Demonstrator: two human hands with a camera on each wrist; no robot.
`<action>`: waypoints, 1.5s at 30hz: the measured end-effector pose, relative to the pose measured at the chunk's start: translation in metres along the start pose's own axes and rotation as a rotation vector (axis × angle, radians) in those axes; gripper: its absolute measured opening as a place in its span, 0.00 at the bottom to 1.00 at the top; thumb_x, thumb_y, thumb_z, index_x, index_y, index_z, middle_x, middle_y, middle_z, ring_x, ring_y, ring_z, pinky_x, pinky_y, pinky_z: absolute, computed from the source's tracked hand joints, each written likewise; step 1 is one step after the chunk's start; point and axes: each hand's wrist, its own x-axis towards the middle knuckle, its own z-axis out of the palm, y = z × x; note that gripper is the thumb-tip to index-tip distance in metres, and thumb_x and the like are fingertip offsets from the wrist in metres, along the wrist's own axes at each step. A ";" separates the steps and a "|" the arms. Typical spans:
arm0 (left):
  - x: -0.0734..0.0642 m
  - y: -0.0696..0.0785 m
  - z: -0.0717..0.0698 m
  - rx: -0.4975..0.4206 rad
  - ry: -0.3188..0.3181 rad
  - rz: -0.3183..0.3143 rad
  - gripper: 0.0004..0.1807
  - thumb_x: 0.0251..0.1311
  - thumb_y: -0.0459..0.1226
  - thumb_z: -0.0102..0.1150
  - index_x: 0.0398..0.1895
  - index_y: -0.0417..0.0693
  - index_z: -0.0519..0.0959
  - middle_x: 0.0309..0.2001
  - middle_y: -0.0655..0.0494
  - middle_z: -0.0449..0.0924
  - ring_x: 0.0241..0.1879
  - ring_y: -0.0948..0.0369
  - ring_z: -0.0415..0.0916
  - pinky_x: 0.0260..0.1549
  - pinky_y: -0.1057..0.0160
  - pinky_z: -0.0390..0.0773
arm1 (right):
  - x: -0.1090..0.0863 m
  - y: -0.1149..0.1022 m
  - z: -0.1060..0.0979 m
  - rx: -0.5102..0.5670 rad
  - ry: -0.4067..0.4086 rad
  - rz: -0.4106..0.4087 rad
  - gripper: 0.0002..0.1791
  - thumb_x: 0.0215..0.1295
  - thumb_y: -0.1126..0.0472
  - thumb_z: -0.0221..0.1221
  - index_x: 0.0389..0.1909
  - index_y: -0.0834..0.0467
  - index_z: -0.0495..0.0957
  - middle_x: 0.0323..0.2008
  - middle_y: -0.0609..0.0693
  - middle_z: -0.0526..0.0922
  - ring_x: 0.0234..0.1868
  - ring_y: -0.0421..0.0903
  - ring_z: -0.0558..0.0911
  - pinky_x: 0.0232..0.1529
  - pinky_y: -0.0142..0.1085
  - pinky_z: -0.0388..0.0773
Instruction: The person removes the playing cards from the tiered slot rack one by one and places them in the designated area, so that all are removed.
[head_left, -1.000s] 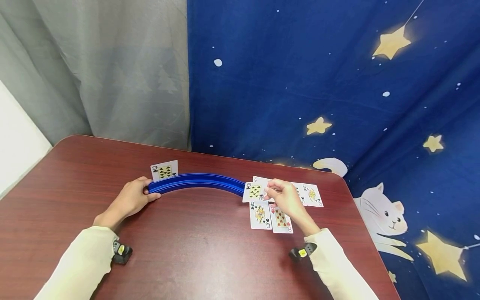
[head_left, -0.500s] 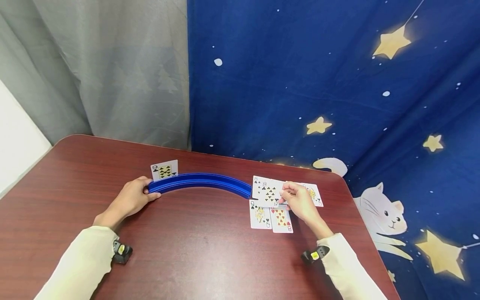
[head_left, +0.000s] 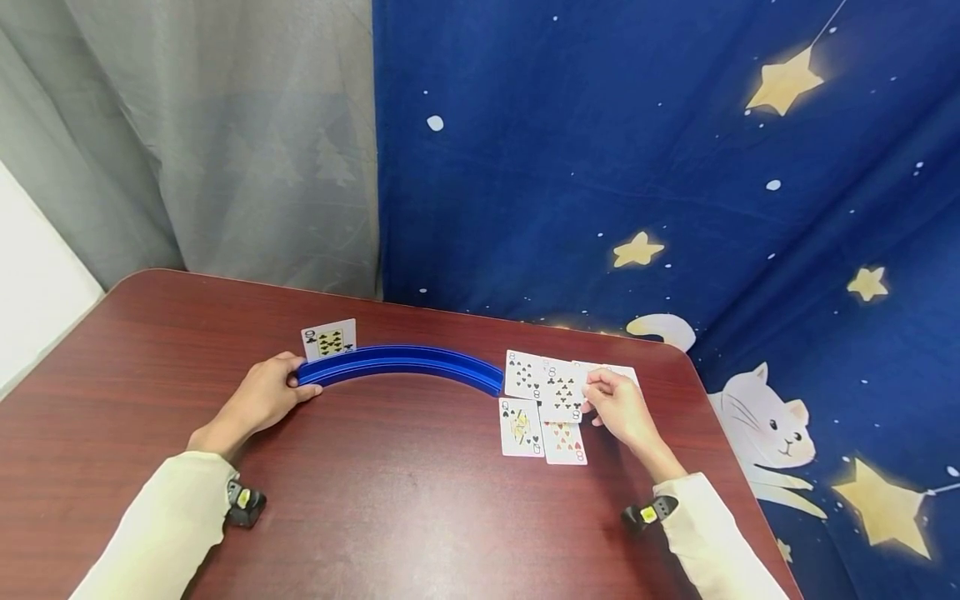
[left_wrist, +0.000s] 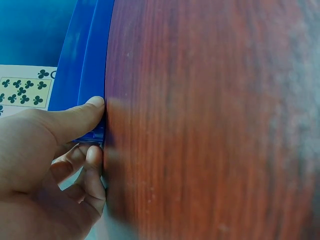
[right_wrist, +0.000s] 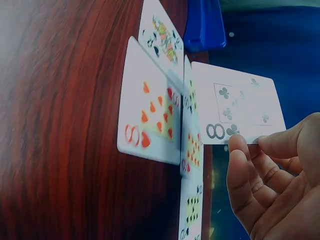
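The curved blue card holder (head_left: 401, 360) lies across the table, a club card (head_left: 328, 340) standing in its left part. My left hand (head_left: 258, 400) grips the holder's left end; the thumb (left_wrist: 82, 117) lies along its near side in the left wrist view. My right hand (head_left: 624, 410) pinches the eight of clubs (right_wrist: 240, 97) at its edge between thumb and fingers. This card is held up over the laid-out cards, covering part of the eight of hearts (head_left: 566, 446) in the head view. Beside that lies a spade face card (head_left: 521, 427).
A spade card (head_left: 522, 373) lies face up by the holder's right end. More cards (head_left: 611, 369) in the back row are partly hidden by my right hand. The brown table (head_left: 420, 500) ends at a grey curtain (head_left: 270, 150) and a blue starry curtain (head_left: 525, 167).
My right hand has carried the eight of clubs to the right, away from the holder's right end and over the laid-out cards. My left hand and the holder have stayed put.
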 end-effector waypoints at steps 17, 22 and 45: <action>0.000 0.002 -0.001 -0.002 -0.001 0.007 0.10 0.58 0.37 0.69 0.35 0.38 0.80 0.30 0.53 0.71 0.29 0.57 0.67 0.32 0.59 0.63 | -0.003 0.028 -0.016 -0.140 0.021 0.061 0.11 0.65 0.67 0.56 0.45 0.68 0.78 0.32 0.59 0.86 0.26 0.43 0.81 0.23 0.36 0.80; 0.001 0.000 -0.001 0.000 0.000 0.009 0.11 0.58 0.37 0.69 0.36 0.38 0.81 0.31 0.51 0.73 0.30 0.56 0.68 0.33 0.58 0.64 | -0.003 0.035 -0.020 -0.178 -0.008 0.066 0.10 0.66 0.67 0.56 0.45 0.67 0.78 0.28 0.55 0.84 0.25 0.42 0.79 0.23 0.36 0.80; 0.001 0.000 0.000 -0.002 -0.011 -0.016 0.11 0.59 0.38 0.69 0.35 0.38 0.80 0.31 0.52 0.71 0.30 0.57 0.67 0.32 0.59 0.62 | -0.008 0.051 -0.040 -0.181 -0.197 0.148 0.11 0.64 0.70 0.57 0.45 0.72 0.77 0.25 0.53 0.82 0.23 0.43 0.78 0.21 0.34 0.77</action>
